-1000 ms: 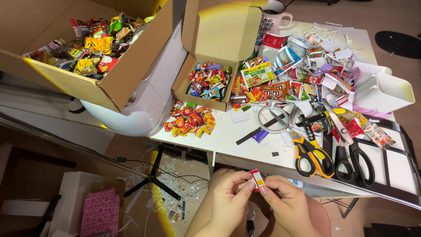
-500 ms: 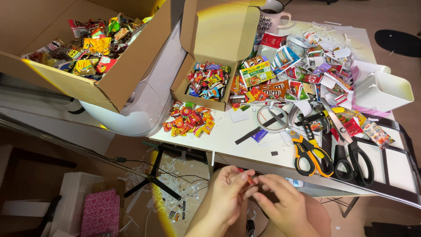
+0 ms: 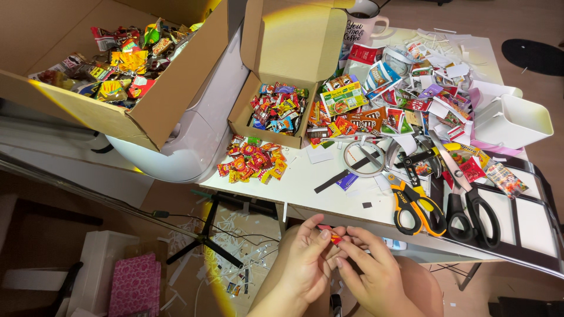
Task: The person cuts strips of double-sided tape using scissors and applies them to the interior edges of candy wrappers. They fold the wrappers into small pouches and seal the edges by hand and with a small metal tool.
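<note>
**Small red packet pinched between both hands below the table edge**

A tiny red and yellow packet [image 3: 332,236] is held low in the view, just below the near edge of the white table [image 3: 305,182] and over the lap. It is pinched between the fingertips of the left hand [image 3: 305,261] and the right hand [image 3: 371,276], which are closed on it from either side. The packet lies at the point where the two sets of fingertips meet, so neither hand is clearly nearer; the left thumb and forefinger cover its left end, and the right fingertips touch its right end. Its long axis appears to run roughly left to right and slightly tilted, though most of it is hidden by the fingers and its exact shape cannot be told.

On the table above the hands, orange-handled scissors [image 3: 412,202] and black-handled scissors [image 3: 470,202] are laid side by side, well apart from the packet. A loose heap of small red and yellow packets [image 3: 252,161] is seen further left, just in front of an open cardboard box [image 3: 276,111] filled with more. A larger cardboard box [image 3: 117,70] of wrappers sits at the far left.
</note>
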